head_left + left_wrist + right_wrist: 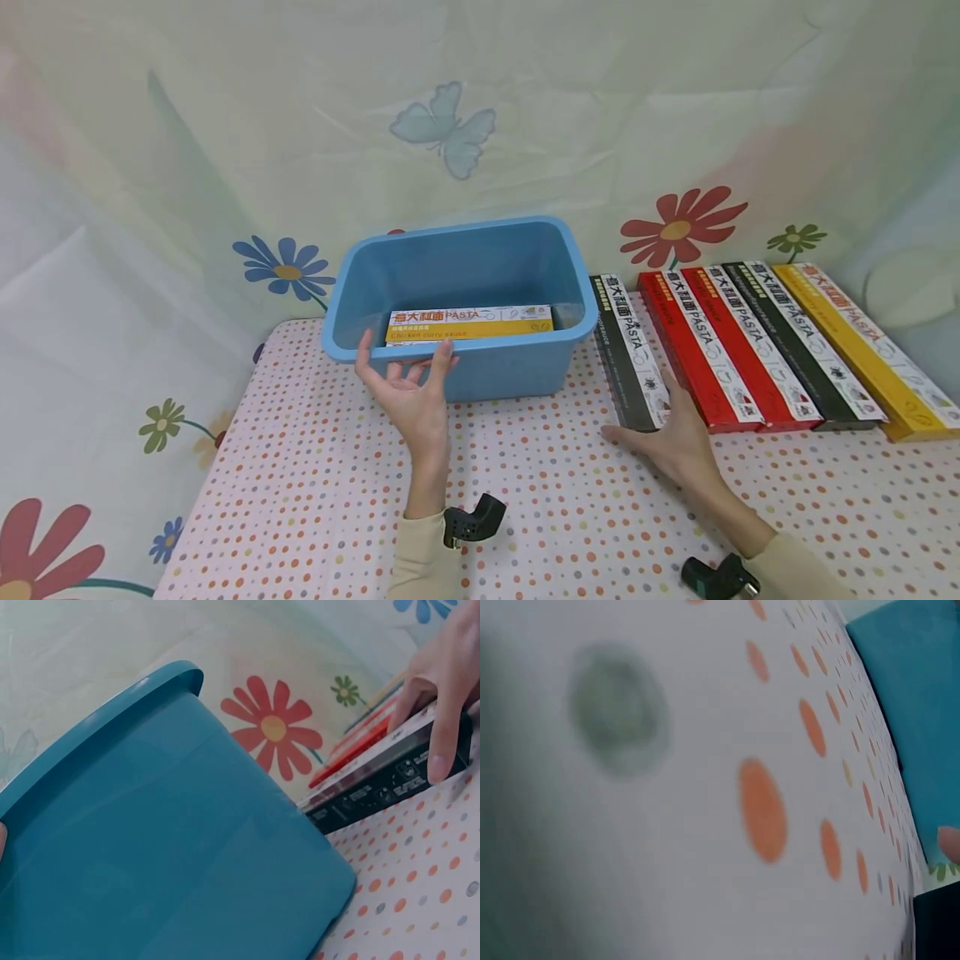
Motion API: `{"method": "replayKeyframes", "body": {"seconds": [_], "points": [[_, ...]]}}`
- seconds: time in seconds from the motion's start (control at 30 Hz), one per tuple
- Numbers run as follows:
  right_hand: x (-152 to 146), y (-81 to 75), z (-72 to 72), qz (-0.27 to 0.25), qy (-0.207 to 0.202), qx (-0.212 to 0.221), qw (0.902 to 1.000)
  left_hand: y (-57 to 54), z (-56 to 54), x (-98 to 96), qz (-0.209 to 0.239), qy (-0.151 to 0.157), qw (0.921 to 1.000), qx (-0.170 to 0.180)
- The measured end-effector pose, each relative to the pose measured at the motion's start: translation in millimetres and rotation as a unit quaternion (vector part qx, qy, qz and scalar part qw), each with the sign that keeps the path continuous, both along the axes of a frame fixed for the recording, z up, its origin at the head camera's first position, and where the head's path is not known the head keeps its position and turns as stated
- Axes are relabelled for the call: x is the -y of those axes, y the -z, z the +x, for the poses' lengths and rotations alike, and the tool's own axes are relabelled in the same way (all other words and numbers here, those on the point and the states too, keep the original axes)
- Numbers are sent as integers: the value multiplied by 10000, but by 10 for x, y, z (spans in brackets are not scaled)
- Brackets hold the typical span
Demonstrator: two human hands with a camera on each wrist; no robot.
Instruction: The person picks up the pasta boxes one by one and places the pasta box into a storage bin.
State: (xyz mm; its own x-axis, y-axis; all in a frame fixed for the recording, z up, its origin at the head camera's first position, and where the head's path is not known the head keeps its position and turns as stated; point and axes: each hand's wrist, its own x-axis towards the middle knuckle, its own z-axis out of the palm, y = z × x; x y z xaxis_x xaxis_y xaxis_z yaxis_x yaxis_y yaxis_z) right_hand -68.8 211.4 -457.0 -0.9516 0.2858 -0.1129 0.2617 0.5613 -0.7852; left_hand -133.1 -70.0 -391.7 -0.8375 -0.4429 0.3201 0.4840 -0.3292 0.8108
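A blue plastic bin (498,367) stands on the table, with a yellow-and-white pasta box (470,325) inside near its front wall. My left hand (411,400) holds the bin's front rim, thumb and index finger at the edge and other fingers beneath it. To the bin's right lies a black-and-white pasta box (626,358). My right hand (678,433) grips its near end, thumb on the left side and fingers on the right. In the left wrist view, the same black box (390,780) lies partly behind the bin (172,825). Only a thumb tip (949,844) shows in the right wrist view.
Right of the gripped box lies a row of pasta boxes: a red one (697,358), another red one (750,350), a black one (806,350) and a yellow one (862,350). A dotted cloth (540,500) covers the table. A floral curtain (570,108) hangs behind.
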Motion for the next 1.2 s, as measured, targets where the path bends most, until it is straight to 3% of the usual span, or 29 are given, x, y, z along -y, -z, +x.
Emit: {"method": "replayKeyframes", "body": {"seconds": [0.33,0.47,0.7,0.87,1.03,1.2], "points": [[-10,31,-2,-308,534,-250,9978,9,8,3,45,47,10000,4],[-28,-30,28,-524,493,-255,9971,6,1,24,27,24,10000,-29],[-220,-248,108,-1255,638,371,9893,13,-13,12,14,26,10000,-22],[-394,-405,277,-1007,772,562,9903,34,-3,-35,-24,74,10000,-2],[-453,-618,369,-652,645,-101,9957,40,-18,-42,-53,60,10000,-46],[-491,-885,236,-537,-18,-1123,9922,28,-33,-23,-31,-16,10000,-70]]}}
